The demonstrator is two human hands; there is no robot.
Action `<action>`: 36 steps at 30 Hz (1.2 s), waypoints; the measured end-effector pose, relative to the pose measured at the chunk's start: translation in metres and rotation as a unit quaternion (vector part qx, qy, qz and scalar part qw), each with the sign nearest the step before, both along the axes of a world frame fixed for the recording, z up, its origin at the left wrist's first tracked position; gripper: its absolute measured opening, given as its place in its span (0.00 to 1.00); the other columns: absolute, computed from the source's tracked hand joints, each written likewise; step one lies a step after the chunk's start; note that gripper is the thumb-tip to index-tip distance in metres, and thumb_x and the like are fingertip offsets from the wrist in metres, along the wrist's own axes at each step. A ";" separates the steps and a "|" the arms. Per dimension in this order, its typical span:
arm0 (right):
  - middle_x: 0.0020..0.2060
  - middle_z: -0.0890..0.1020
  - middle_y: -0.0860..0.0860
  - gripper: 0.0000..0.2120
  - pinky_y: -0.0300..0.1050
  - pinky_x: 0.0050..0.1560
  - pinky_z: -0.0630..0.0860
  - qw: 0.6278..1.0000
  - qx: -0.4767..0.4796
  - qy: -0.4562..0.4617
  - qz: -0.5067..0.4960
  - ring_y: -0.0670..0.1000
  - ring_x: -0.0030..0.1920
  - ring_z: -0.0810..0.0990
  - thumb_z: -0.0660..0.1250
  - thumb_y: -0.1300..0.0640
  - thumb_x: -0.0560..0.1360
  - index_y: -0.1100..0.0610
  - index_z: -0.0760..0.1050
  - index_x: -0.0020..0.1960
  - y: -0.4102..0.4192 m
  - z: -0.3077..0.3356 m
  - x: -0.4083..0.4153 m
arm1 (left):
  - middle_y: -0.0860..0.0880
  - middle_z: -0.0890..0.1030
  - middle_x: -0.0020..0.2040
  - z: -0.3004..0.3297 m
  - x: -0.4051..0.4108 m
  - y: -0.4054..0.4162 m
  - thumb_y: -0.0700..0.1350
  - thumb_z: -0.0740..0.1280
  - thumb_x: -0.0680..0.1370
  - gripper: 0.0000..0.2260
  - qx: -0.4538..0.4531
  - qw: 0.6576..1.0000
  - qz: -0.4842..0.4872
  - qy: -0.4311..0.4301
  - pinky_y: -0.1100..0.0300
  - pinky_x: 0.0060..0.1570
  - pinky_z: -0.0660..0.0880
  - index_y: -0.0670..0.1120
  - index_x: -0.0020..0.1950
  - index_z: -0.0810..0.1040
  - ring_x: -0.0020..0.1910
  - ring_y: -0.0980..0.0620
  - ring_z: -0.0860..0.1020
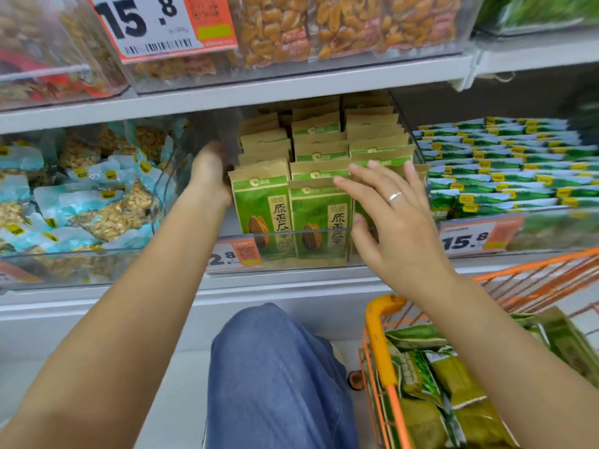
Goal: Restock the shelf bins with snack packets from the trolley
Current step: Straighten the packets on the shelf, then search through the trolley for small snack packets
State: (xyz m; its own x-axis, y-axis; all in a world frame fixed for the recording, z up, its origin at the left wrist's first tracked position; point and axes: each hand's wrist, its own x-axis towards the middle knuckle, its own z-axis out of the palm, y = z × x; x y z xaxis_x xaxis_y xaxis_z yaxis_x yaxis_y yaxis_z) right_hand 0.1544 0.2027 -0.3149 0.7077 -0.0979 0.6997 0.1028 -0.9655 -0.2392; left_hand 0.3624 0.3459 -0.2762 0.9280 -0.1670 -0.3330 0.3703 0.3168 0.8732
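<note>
Probably light, stiff paper packets (262, 205) — pinch top edge; right hand (395, 222) splayed flat on them, left hand (209, 171) grip unclear.

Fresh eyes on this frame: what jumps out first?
Centre: a clear bin packed with upright green-and-kraft packets, the right hand open against the front row, the left hand at the bin's left side. Top left, a big orange price tag; bottom right, an orange trolley holding green packets.
</note>
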 end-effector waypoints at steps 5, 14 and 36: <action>0.54 0.81 0.57 0.13 0.55 0.69 0.67 0.998 -0.022 -0.059 0.006 0.57 0.58 0.78 0.62 0.69 0.74 0.61 0.81 0.54 -0.049 0.022 -0.054 | 0.52 0.78 0.52 0.024 -0.065 0.018 0.39 0.63 0.78 0.13 0.183 0.922 0.074 -0.332 0.75 0.45 0.71 0.44 0.62 0.74 0.45 0.65 0.76; 0.39 0.85 0.50 0.15 0.45 0.33 0.76 0.953 -0.082 0.270 -0.112 0.54 0.37 0.84 0.55 0.51 0.76 0.51 0.80 0.51 -0.110 0.017 -0.190 | 0.59 0.80 0.54 -0.009 -0.221 -0.048 0.57 0.57 0.76 0.17 0.275 0.605 -0.441 -0.603 0.61 0.57 0.71 0.53 0.58 0.78 0.55 0.63 0.76; 0.57 0.81 0.47 0.20 0.42 0.54 0.73 0.691 0.203 0.683 0.124 0.46 0.54 0.77 0.73 0.50 0.72 0.50 0.76 0.63 -0.057 -0.014 -0.227 | 0.56 0.82 0.47 -0.065 -0.247 -0.102 0.56 0.58 0.81 0.12 0.441 0.417 -0.589 -0.534 0.57 0.42 0.76 0.55 0.57 0.78 0.43 0.57 0.78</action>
